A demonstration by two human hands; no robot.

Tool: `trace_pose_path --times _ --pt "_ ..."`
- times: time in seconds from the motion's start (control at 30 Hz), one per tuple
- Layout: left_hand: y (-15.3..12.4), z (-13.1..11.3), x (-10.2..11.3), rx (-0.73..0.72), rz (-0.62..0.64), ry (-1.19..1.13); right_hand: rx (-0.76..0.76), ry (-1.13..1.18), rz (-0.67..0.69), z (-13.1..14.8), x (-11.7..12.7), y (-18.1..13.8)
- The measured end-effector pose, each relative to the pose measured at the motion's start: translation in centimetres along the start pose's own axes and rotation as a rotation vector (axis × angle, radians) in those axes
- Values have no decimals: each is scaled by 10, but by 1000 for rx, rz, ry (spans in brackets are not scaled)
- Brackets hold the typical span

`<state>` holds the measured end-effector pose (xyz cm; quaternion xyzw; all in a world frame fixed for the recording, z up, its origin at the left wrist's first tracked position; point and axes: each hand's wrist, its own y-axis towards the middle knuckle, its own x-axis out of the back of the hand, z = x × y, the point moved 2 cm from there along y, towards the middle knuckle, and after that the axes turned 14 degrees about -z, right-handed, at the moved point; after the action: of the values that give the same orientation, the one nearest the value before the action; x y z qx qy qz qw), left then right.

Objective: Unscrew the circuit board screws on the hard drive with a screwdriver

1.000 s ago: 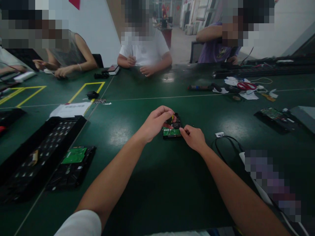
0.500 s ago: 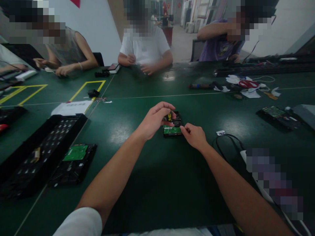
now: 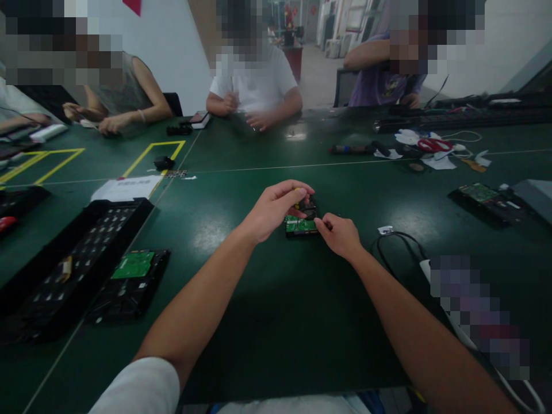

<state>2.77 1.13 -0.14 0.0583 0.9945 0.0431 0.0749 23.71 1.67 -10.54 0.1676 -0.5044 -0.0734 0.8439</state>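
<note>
A small black hard drive [image 3: 301, 225] with a green circuit board on top lies flat on the green table, in the middle. My left hand [image 3: 276, 208] hovers over its far half, fingers pinched on a small yellow tool that stands on the drive. My right hand [image 3: 340, 234] rests at the drive's right edge, thumb and fingers pressed against its side.
A long black tray [image 3: 64, 264] and another drive with a green board [image 3: 131, 282] lie at left. A black cable [image 3: 390, 253] curls at right. Other boards [image 3: 487, 201], scissors and papers sit at far right. Three people sit across the table.
My left hand has closed lower over the drive, hiding most of the yellow tool. My right hand has stayed at the drive's right edge.
</note>
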Motion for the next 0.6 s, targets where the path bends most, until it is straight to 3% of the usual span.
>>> trace_pose_path --times 0.27,0.6 --pt "-2 -3 4 -41 -65 116 -8 -9 -19 0 -1 -1" --pt "-5 -2 -4 101 -59 -99 -2 -19 -12 3 1 -1"
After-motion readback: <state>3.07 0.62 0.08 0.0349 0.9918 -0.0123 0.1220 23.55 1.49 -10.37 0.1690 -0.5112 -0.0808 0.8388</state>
